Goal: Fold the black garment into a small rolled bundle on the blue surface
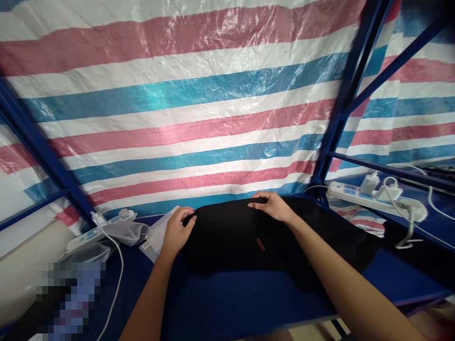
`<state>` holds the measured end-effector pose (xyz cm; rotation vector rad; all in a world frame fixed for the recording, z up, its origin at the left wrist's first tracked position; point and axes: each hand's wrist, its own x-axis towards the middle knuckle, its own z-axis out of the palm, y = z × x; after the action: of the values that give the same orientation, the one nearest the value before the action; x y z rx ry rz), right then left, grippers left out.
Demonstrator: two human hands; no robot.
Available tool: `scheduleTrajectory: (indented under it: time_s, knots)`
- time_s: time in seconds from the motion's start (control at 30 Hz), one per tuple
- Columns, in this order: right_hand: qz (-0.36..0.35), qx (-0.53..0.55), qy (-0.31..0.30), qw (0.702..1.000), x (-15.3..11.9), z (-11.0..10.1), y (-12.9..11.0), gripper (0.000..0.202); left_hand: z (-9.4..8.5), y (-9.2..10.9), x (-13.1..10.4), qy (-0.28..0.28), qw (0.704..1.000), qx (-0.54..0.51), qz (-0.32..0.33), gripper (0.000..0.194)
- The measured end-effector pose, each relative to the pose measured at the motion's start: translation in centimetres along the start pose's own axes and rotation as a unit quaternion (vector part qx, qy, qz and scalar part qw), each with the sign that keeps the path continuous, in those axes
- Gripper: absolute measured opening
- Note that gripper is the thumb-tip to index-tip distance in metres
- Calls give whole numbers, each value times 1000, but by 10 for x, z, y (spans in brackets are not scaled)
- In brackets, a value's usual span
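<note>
A black piece of clothing (227, 237) with a small red print lies partly folded on the blue surface; its exact kind is hard to make out. My left hand (180, 228) is closed on its upper left corner, thumb and fingers pinching the fabric. At the far edge, my right hand (272, 207) pinches the cloth between thumb and fingers. More black fabric spreads to the right, partly behind my right forearm. Just beyond my left hand lie white papers or packaging (161, 232).
Blue metal posts (336, 113) frame a striped plastic sheet (199, 99) at the back. Power strips stand at left (85, 238) and right (377, 199), with white cables trailing. A crumpled clear plastic bag (130, 232) lies at left. The blue surface (249, 298) ends near me.
</note>
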<state>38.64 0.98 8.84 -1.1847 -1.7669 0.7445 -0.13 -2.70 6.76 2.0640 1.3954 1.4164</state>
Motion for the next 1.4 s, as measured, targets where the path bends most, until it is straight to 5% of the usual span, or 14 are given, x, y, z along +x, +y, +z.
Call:
scheduleTrajectory:
  time_s: [0.07,0.13,0.23,0.33,0.47,0.6,0.8,0.93,1.03,1.13,1.2,1.27,1.4]
  knots:
    - [-8,27,-35,999,-4,-6,-7,51,-9,13,-10,-28,999,-5,-16,14]
    - [-7,41,-137,990,-9,-13,-14,47,-18,26,-29,-77,997,22,-15,14]
    - [6,29,-322,946,-18,-17,-22,43,-30,41,-67,-218,974,63,14,39]
    - [51,40,-419,906,-23,-8,-24,50,-40,54,-99,-308,947,83,24,51]
    - [44,52,-374,925,-21,19,-16,55,-47,68,-101,-333,939,82,5,27]
    - [2,-46,-291,956,-17,40,3,63,-38,57,-70,-261,959,111,8,32]
    - [-46,-140,-266,953,-15,46,23,60,-4,26,-47,-297,942,153,29,35]
    - [-99,-231,-194,948,-15,44,26,49,27,65,-53,-248,954,139,95,36]
    - [-100,-254,-190,943,-14,42,26,40,59,112,-71,-291,940,95,151,31]
    - [-97,-266,-183,941,-13,38,27,35,100,145,-100,-330,919,79,201,57]
    - [-89,-263,-180,944,-11,34,28,36,128,152,-117,-342,908,95,224,65]
    - [-73,-248,-190,947,-9,30,30,38,149,152,-129,-338,906,117,226,45]
    - [-41,-208,-226,951,-6,24,36,39,162,149,-136,-321,903,136,250,28]
